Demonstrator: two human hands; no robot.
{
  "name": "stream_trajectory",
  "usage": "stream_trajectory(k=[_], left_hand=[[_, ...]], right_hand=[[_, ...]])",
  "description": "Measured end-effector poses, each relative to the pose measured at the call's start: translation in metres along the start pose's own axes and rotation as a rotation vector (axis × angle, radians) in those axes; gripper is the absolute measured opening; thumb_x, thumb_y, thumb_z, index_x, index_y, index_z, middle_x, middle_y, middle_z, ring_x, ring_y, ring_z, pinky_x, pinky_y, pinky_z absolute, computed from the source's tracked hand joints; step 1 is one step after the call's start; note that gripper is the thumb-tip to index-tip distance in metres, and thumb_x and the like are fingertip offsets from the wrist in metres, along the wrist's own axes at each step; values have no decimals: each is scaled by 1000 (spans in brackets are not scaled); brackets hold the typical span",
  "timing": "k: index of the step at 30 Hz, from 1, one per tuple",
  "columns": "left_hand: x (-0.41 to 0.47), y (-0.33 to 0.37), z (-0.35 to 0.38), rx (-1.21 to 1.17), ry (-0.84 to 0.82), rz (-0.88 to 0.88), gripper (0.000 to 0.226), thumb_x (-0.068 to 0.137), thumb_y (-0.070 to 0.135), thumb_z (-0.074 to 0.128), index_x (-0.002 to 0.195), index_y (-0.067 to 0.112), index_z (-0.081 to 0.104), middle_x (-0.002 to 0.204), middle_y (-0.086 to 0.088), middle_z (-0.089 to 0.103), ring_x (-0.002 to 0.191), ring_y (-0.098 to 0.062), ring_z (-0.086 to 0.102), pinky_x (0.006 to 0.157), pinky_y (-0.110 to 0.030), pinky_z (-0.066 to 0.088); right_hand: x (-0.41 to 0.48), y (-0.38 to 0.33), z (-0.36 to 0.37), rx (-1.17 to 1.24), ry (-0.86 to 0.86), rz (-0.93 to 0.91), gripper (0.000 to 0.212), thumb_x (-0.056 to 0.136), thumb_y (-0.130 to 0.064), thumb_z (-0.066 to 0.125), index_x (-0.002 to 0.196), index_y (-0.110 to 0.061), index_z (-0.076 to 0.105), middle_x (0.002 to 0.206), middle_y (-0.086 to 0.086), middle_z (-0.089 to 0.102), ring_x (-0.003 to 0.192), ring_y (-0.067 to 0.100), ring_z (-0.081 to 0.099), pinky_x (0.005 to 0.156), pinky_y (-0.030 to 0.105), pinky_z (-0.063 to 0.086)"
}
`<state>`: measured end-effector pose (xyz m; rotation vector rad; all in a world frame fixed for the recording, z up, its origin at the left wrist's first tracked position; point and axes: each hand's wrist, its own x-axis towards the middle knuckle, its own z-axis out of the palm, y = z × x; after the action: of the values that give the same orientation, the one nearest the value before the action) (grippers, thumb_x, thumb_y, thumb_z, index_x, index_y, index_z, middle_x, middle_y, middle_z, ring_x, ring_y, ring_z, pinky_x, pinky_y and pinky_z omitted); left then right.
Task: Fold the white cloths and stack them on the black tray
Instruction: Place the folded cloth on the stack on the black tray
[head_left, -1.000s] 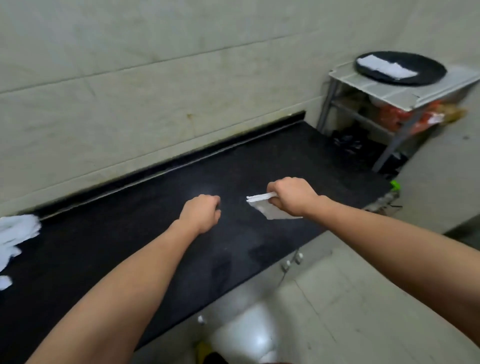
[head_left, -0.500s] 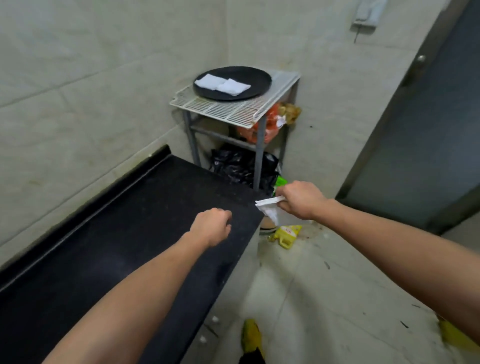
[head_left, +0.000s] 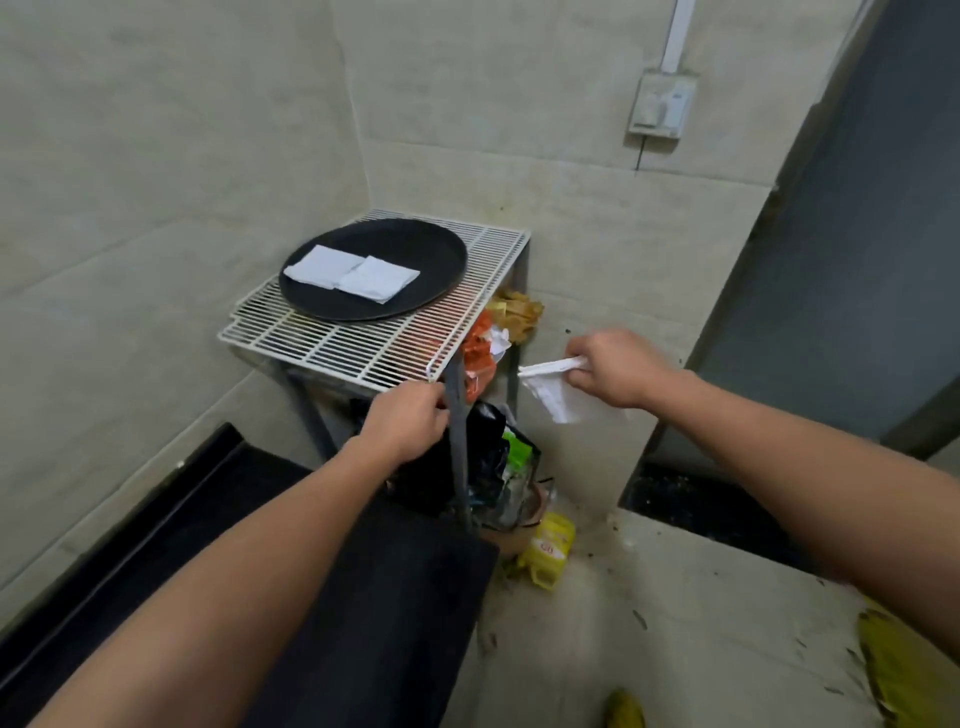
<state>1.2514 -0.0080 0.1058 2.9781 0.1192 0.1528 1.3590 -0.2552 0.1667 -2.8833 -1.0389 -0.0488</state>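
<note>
from the head view, the right hand (head_left: 618, 369) is out in the air to the right of the wire rack (head_left: 363, 348). its fingers and thumb are curled round a folded white cloth (head_left: 558, 395) and pinch it tight at the top. the loose part of the cloth hangs down below the hand. this cloth is apart from the rack and is not on the black tray (head_left: 415, 244). the left hand (head_left: 402, 423) is closed in a fist with nothing in it that i can see. it sits just under the front corner of the rack, right beside the grey rack leg (head_left: 457, 441). i cannot tell if it touches the leg. the round black tray lies flat on top of the rack, near the wall corner. two folded white cloths (head_left: 322, 266) lie in the tray side by side, and their edges touch in the middle. the black counter (head_left: 363, 597) is down low under the left arm, next to the rack. under the rack top there are orange bags (head_left: 478, 358) and a black bag (head_left: 488, 452). a yellow packet (head_left: 550, 545) lies on the floor near the rack leg. a dark door (head_left: 857, 260) is on the right, and a small wall box (head_left: 660, 104) is up high beside it.
</note>
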Motion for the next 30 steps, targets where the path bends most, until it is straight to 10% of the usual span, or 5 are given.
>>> stream_trajectory(k=[11,23,30], left_hand=[[112,-66,-15,38,153,-446,17,91,30,52,98,19,62,97,-1,66,90,-22,61,71,-34,51],[149,-102,1,-69,328,-938,20,93,32,50,104,18,59,104,-5,59,90,-22,58,74,-36,49],[173,-160,-5,-58,300,-1066,30,94,31,48,114,8,52,116,-13,53,107,-32,53,86,-43,47]], right_hand=[[212,19,-30,169,140,-338,15,86,-30,61,95,-22,70,92,2,68,76,17,52,57,26,32],[389,-39,-44,456,-66,-640,4,80,-27,70,84,-24,69,88,1,66,84,21,60,75,36,49],[445,-117,-35,564,-198,-701,25,80,-21,71,60,-18,55,67,1,52,68,20,49,57,30,35]])
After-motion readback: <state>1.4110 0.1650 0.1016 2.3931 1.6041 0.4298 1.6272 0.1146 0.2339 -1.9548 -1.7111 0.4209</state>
